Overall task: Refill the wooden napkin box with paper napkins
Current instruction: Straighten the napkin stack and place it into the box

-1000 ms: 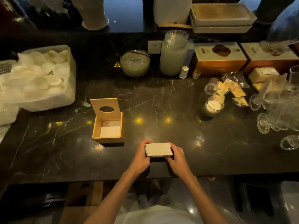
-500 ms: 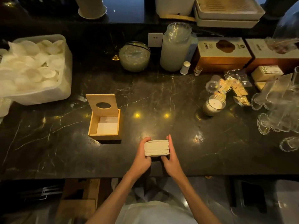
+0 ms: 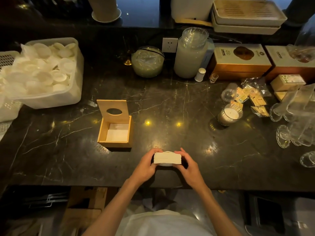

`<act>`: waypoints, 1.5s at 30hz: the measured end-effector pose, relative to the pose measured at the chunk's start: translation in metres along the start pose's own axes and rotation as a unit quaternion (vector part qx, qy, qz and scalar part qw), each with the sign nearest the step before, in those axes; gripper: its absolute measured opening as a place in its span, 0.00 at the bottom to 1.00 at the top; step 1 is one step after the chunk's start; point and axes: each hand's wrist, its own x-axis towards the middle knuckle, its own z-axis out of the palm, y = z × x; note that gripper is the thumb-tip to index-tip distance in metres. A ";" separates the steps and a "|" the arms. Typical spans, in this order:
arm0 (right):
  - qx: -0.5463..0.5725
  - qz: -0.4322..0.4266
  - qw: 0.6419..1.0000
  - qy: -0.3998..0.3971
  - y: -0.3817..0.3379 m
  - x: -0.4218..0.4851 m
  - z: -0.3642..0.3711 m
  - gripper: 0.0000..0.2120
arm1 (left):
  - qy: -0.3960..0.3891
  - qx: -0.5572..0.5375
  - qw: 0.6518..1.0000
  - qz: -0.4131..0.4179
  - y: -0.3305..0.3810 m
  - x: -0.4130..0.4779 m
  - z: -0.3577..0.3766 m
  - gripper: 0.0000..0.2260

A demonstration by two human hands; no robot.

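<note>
Item: napkin stack (image 3: 167, 158), pressed between my left hand (image 3: 146, 166) and right hand (image 3: 189, 165), fingers curled round each end, above the near edge of the marble counter (image 3: 170, 99).
Destination: wooden napkin box (image 3: 115, 132), lid up, ahead to my left, few napkins inside.
Risk: stack may fan or snag the box walls if misaligned.
Unclear: stack's underside; depth of remaining napkins.
</note>
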 end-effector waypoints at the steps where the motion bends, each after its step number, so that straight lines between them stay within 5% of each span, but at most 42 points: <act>1: -0.015 -0.007 1.000 -0.010 -0.001 0.000 -0.004 0.26 | -0.011 0.011 1.000 0.002 0.001 0.000 -0.002 0.22; 6: 0.063 0.046 0.995 -0.066 -0.014 0.006 -0.022 0.19 | -0.037 -0.086 0.992 -0.080 0.007 -0.001 -0.012 0.16; 12: 0.209 0.238 0.926 -0.203 -0.034 0.013 -0.047 0.20 | -0.118 -0.308 0.912 -0.245 0.020 -0.003 -0.031 0.17; 16: 0.200 0.289 0.884 -0.309 -0.041 0.028 -0.060 0.26 | -0.155 -0.257 0.923 -0.242 0.032 0.000 -0.036 0.16; 19: 0.096 0.277 0.853 -0.433 -0.060 0.051 -0.066 0.30 | -0.193 -0.189 0.935 -0.231 0.049 0.005 -0.045 0.16; 23: -0.022 0.244 0.834 -0.494 -0.096 0.087 -0.050 0.27 | -0.198 -0.164 0.941 -0.218 0.067 0.009 -0.065 0.17; 26: -0.040 0.230 0.834 -0.500 -0.110 0.106 -0.036 0.19 | -0.182 -0.176 0.944 -0.212 0.067 0.007 -0.087 0.18; 33: 0.088 0.245 0.853 -0.453 -0.135 0.119 0.005 0.26 | -0.094 -0.181 0.956 -0.209 0.047 -0.009 -0.151 0.17; 39: 0.166 0.246 0.898 -0.324 -0.180 0.129 0.059 0.26 | -0.024 -0.179 0.961 -0.208 0.044 -0.007 -0.216 0.16; 45: -0.107 0.127 0.863 -0.478 -0.239 0.159 0.095 0.30 | -0.132 -0.073 0.973 -0.176 0.045 0.005 -0.270 0.28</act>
